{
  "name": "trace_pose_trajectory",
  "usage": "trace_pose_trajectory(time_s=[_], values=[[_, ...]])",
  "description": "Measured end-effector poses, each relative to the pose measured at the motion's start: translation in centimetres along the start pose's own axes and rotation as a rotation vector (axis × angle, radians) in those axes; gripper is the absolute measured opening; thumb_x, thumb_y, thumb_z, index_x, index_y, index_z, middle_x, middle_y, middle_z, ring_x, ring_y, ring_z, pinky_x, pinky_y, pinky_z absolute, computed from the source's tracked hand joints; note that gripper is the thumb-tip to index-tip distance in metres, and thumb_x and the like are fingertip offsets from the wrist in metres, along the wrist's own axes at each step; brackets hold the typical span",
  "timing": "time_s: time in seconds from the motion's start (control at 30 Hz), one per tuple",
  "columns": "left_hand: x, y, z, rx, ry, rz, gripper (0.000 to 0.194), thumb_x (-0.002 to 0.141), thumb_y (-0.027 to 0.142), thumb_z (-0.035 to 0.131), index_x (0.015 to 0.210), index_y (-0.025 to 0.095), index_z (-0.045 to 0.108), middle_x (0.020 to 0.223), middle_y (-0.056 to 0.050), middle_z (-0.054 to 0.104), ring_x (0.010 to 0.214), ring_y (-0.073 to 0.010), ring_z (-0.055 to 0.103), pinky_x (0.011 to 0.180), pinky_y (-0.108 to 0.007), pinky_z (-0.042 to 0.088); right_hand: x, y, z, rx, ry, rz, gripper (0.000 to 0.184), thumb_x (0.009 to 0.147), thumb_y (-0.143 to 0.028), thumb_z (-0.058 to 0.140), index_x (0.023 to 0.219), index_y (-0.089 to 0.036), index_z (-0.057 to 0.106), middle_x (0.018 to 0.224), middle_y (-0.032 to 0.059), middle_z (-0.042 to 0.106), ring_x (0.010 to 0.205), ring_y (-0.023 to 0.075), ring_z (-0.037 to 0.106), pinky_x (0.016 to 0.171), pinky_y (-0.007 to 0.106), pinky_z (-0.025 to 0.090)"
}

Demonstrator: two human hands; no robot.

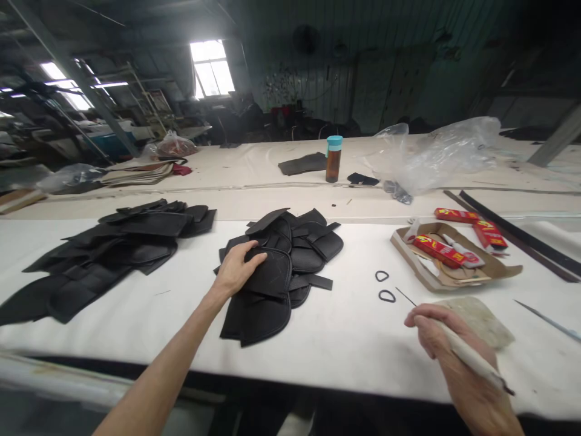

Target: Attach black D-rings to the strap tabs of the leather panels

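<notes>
My left hand (236,267) is at the left edge of a flat black leather-like piece (271,274) with a stitched rim. Its thumb lies on top and the index finger is at the far edge; the other fingers are partly hidden. Under and around this piece is a loose pile of similar black pieces (313,251), some with short straps. My right hand (454,351) is closed around the pale handle of an awl (469,357), its thin tip pointing up and left. Just beyond that tip lie two small black rings (387,296) on the white table surface (354,339).
More black pieces (122,242) are heaped at left. At right are a cardboard tray (436,281) with red boxes, a greyish slab (476,321), a pointed metal tool (547,320) and dark strips (521,236). A bottle (333,160) and clear plastic bags (449,157) stand farther back.
</notes>
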State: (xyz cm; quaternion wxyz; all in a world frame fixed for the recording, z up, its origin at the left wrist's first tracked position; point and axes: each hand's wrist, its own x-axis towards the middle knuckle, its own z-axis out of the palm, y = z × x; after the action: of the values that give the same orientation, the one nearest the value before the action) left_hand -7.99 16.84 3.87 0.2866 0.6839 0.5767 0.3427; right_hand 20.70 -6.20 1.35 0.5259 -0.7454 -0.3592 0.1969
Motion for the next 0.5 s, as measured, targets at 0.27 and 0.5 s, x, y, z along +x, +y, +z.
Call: trace_pose_trajectory(time_s=[0.27,0.5], values=[[-2.6,2.6,3.8,0.783,-0.077,0.133,0.080,0.073,0.067,0.040,0.132,0.013,0.043,0.141,-0.021,0.036,0.129,-0.0459,0.024,0.098,-0.062,0.021,2.9,0.7,1.4,-0.451,-0.080,-0.355,0.019,0.092,-0.030,0.038,0.092,-0.019,0.053,0.068,-0.0001,0.057,0.059,0.0135,0.052,0.058,0.024,0.039],[-3.8,3.5,5.4,0.822,-0.128,0.063,0.087,0.068,0.063,0.048,0.134,0.008,0.035,0.143,-0.027,0.029,0.128,-0.0492,0.023,0.095,-0.064,0.023,4.7,-0.3,3.4,-0.988,-0.209,-0.512,0.020,0.082,-0.004,0.044,0.086,-0.018,0.057,0.077,0.0066,0.060,0.076,0.0213,0.053,0.066,0.030,0.032]])
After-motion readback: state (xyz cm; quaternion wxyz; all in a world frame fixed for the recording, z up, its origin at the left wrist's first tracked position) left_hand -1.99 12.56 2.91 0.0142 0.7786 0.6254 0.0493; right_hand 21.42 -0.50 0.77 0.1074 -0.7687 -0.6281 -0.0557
